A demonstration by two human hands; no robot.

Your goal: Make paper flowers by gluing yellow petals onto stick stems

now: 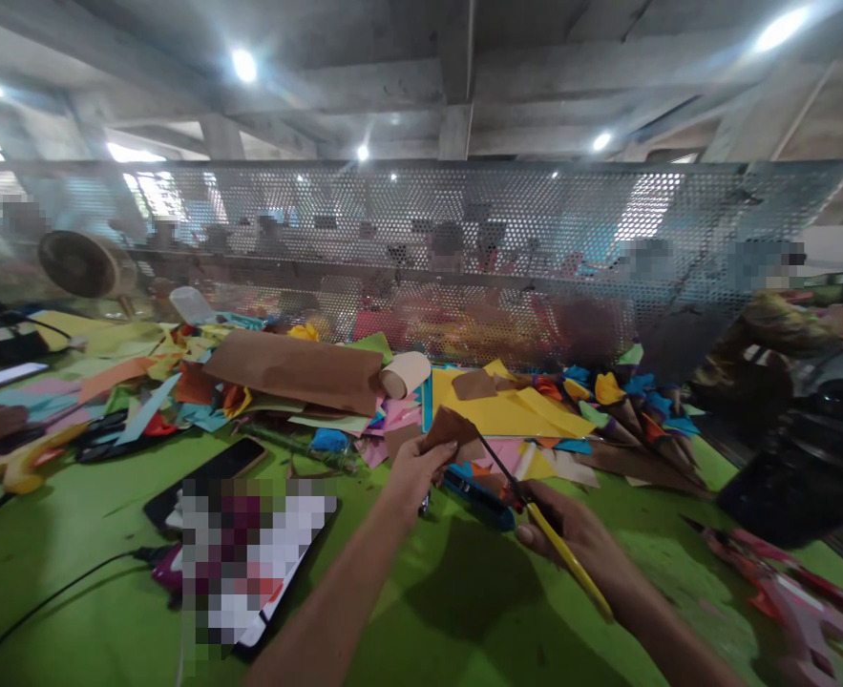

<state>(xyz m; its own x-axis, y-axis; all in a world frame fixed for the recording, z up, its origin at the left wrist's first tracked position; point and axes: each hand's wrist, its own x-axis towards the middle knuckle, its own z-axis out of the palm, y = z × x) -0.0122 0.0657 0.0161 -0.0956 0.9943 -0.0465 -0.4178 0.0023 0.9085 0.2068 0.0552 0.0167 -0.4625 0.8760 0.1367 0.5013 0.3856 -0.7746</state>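
My left hand pinches a small brown paper piece and holds it up above the green table. My right hand grips yellow-handled scissors, whose dark blades reach up to the edge of the brown piece. A blue stapler lies on the table just below and between my hands.
A heap of coloured paper sheets, a brown roll and folded paper cones lie along the back. A phone and a tablet with cables sit at left. Pink-red cutouts lie at right. A perforated metal screen stands behind; a person sits at right.
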